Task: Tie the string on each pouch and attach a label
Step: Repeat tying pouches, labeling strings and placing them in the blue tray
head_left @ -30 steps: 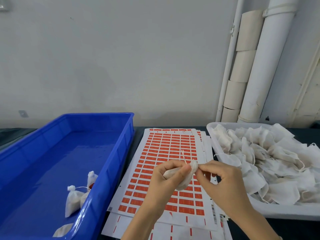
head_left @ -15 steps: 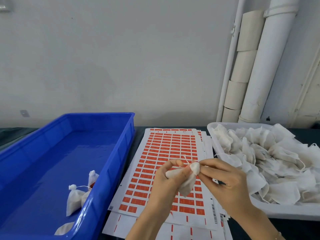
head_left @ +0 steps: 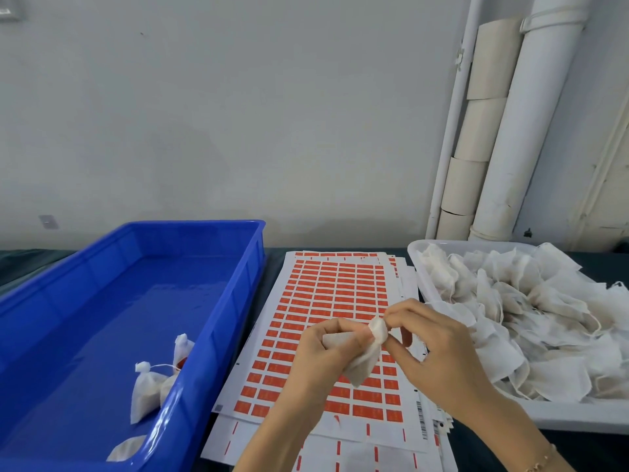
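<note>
Pouch: white, soft cloth, held in the air at lower centre of the frame, above the label sheets. Its gathered neck points up and right and its body hangs down toward the lower left. The string is too thin to make out here.

Left hand: fingers curled round the pouch body, thumb laid along it toward the neck. Clamped on the pouch.

Right hand: thumb and forefinger pinch the bunched neck, and the other fingers are bent and loose beneath. A thin bracelet sits on the wrist at the lower right edge.

Sheets: a loose stack lying flat on the tabletop, centre of frame. The top sheet carries a grid of small red labels. The sheets under it stick out at the near end and the right side.

Bin: blue, left of frame, just beside the sheets. Two tied pouches lie in the near right corner, with a string running between them and a spot of red at the farther one. A third white pouch shows at the bottom edge, partly hidden by the rim.

Tray: white, right of frame, heaped with a pile of untied pouches that spills over the near left rim.

Behind: a pale wall, with white pipes at upper right.
</note>
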{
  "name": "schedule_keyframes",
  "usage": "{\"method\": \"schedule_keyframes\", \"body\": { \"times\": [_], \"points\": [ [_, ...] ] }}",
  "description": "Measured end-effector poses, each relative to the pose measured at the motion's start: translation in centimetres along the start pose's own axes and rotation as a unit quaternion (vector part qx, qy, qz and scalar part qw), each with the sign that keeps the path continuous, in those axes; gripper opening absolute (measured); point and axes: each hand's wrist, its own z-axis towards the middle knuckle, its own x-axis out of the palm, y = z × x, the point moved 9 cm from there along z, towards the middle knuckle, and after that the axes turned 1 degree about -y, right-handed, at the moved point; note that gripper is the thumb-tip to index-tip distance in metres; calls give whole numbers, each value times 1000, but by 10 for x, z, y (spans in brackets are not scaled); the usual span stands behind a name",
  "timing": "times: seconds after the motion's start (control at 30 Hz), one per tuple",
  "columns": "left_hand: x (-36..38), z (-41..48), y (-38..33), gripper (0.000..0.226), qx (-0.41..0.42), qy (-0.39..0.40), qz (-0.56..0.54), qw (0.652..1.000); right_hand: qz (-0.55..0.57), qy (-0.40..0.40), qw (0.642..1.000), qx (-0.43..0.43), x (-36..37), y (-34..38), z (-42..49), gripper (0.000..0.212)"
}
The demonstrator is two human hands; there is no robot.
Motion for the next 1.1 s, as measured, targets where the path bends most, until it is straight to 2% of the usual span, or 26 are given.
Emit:
{"method": "schedule_keyframes", "body": {
  "times": [0.13,0.23,0.37,0.43,0.5,0.6,0.87,1.1],
  "points": [
    [-1,-2,-2,32,-6,-9,-101,995,68,-55,992,90,-9,-10,3,7],
    [3,-3,-3,32,-3,27,-94,995,80,-62,988,116,-10,-16,7,8],
    [8,-2,-9,24,27,46,-17,998,77,-13,990,118,1,-18,15,15],
    [13,-3,-17,16,56,61,-17,996,79,-6,991,111,4,-15,17,10],
    [14,-5,-26,19,89,61,-31,994,65,-11,992,105,3,-12,17,6],
    [9,-8,-33,23,126,42,-72,988,7,-16,997,82,0,-8,17,7],
    [2,-6,-36,30,172,-43,-10,984,-47,-39,996,64,-12,-13,26,7],
    [-22,5,-25,20,183,-115,43,975,-24,53,996,67,7,-16,18,7]
  ]
}}
